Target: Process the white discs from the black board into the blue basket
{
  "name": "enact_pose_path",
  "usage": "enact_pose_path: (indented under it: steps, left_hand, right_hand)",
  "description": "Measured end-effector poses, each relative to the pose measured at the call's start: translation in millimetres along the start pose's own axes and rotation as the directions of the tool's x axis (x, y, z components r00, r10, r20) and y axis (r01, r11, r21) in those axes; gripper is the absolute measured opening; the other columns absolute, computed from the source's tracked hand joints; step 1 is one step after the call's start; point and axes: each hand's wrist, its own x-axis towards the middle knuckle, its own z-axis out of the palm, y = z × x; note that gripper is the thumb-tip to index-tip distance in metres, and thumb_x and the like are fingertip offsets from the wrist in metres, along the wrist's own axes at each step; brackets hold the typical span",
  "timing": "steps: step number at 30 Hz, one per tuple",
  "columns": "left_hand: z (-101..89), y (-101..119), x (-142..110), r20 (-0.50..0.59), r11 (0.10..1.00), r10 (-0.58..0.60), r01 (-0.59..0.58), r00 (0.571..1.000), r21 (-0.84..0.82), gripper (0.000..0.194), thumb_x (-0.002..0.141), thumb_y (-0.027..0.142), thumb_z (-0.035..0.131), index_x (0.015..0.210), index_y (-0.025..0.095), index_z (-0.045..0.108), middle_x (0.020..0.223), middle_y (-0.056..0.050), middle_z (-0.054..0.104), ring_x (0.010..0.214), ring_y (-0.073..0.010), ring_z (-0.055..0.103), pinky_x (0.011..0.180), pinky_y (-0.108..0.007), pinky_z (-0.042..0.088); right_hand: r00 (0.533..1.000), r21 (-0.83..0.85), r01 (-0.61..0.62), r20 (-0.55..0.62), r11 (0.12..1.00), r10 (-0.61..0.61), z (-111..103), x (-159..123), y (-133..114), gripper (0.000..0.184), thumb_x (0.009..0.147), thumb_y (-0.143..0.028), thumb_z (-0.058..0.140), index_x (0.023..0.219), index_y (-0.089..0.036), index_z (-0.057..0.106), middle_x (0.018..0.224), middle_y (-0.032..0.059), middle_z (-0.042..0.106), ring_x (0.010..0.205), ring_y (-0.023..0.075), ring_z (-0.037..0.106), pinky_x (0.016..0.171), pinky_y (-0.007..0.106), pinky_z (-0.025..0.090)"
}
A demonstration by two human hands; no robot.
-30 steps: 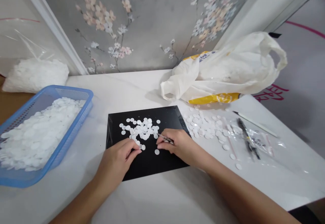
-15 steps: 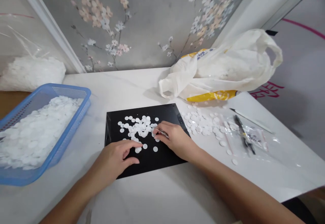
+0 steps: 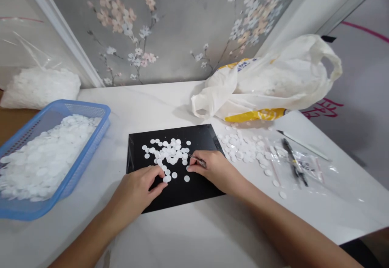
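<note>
A loose heap of small white discs (image 3: 173, 151) lies on a black rectangular board (image 3: 194, 191). My left hand (image 3: 141, 185) rests at the board's left front, index finger and thumb apart and curved around a gap. Their tips are close to a few discs at the near edge of the heap; I cannot tell whether they touch them. My right hand (image 3: 214, 168) is at the heap's right side, closed on slim metal tweezers (image 3: 199, 160). The tip of the tweezers points left toward the discs, and the fingers partly hide the tool.
On the left stands a blue basket (image 3: 105, 114) full of white discs, with a clear bag (image 3: 42, 87) behind it. A white plastic bag (image 3: 273, 81) lies at the back right. More discs (image 3: 243, 146), a black pen-like item (image 3: 293, 160) on clear packets and a white stick (image 3: 304, 145) are at right.
My right hand has drawn slightly to the right and down with the tweezers, away from the heap. My left index finger has curled in toward the thumb.
</note>
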Motion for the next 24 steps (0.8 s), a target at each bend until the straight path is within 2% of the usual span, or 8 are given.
enact_pose_path:
  steps: [6, 9, 11, 14, 17, 19, 24]
  left_hand:
    - [-9.7, -1.3, 0.6, 0.104, 0.998, -0.001, 0.007, 0.995, -0.062, 0.008, 0.079, 0.023, 0.053, 0.082, 0.023, 0.061, 0.060, 0.006, 0.047, 0.053, -0.0097, 0.043, 0.051, -0.020, 0.030]
    - [-11.3, -0.9, 0.4, 0.176, 0.997, 0.028, -0.014, 0.984, -0.080, 0.008, 0.080, 0.026, 0.055, 0.083, 0.023, 0.062, 0.062, 0.006, 0.047, 0.055, -0.0097, 0.045, 0.052, -0.020, 0.031]
    - [-10.9, -1.1, 0.6, 0.187, 0.996, 0.025, -0.009, 0.982, -0.086, 0.009, 0.080, 0.030, 0.057, 0.084, 0.024, 0.063, 0.061, 0.006, 0.047, 0.054, -0.0099, 0.045, 0.051, -0.020, 0.031]
    - [-9.0, -2.9, 2.3, 0.094, 0.996, -0.001, 0.009, 0.996, -0.083, 0.016, 0.085, 0.035, 0.054, 0.089, 0.024, 0.064, 0.064, 0.005, 0.055, 0.054, -0.0107, 0.049, 0.053, -0.021, 0.035]
    - [-5.4, -5.5, 5.1, -0.027, 0.997, 0.034, -0.036, 0.999, -0.062, 0.025, 0.091, 0.032, 0.043, 0.101, 0.025, 0.065, 0.089, 0.001, 0.068, 0.072, -0.0137, 0.060, 0.066, -0.024, 0.043]
    - [-2.6, -6.6, 6.4, -0.047, 0.997, 0.070, -0.072, 0.996, -0.036, 0.028, 0.093, 0.031, 0.040, 0.105, 0.027, 0.065, 0.099, 0.000, 0.069, 0.082, -0.0154, 0.062, 0.071, -0.025, 0.044]
    - [1.2, -6.4, 6.2, -0.066, 0.997, 0.074, -0.074, 0.995, -0.005, 0.020, 0.089, 0.028, 0.047, 0.097, 0.026, 0.065, 0.087, 0.002, 0.068, 0.067, -0.0125, 0.058, 0.061, -0.023, 0.039]
  right_hand:
    - [0.990, 0.012, 0.094, 0.108, 0.996, -0.095, 6.9, -5.0, -6.2, 0.008, 0.081, -0.018, 0.062, 0.073, -0.019, 0.061, 0.065, -0.0033, 0.059, 0.057, 0.0098, 0.051, 0.056, 0.021, 0.036]
    - [0.986, 0.016, 0.166, 0.029, 0.986, -0.167, 7.9, -3.5, -1.6, 0.008, 0.086, -0.019, 0.057, 0.079, -0.019, 0.060, 0.076, -0.0008, 0.062, 0.066, 0.0112, 0.056, 0.061, 0.021, 0.039]
    - [0.980, -0.028, 0.198, -0.029, 0.980, -0.199, 9.0, -0.3, 1.8, 0.007, 0.089, -0.020, 0.054, 0.083, -0.019, 0.059, 0.081, 0.0004, 0.062, 0.070, 0.0122, 0.056, 0.063, 0.022, 0.040]
    - [0.975, -0.115, 0.217, -0.024, 0.969, -0.221, 11.2, 4.7, 3.8, 0.008, 0.090, -0.021, 0.053, 0.084, -0.019, 0.058, 0.081, 0.0014, 0.061, 0.070, 0.0132, 0.056, 0.063, 0.023, 0.040]
    - [0.973, -0.151, 0.227, -0.006, 0.962, -0.230, 13.1, 6.6, 2.2, 0.008, 0.090, -0.021, 0.052, 0.084, -0.019, 0.057, 0.081, 0.0024, 0.061, 0.067, 0.0133, 0.056, 0.063, 0.024, 0.040]
    - [0.970, -0.129, 0.243, 0.020, 0.961, -0.242, 13.6, 5.5, 0.6, 0.007, 0.089, -0.021, 0.054, 0.083, -0.019, 0.057, 0.081, 0.0023, 0.062, 0.066, 0.0132, 0.056, 0.062, 0.024, 0.040]
    - [0.969, -0.079, 0.244, 0.062, 0.967, -0.240, 16.6, -0.6, -6.1, 0.005, 0.089, -0.022, 0.055, 0.087, -0.020, 0.059, 0.085, 0.0028, 0.064, 0.070, 0.0133, 0.058, 0.063, 0.023, 0.041]
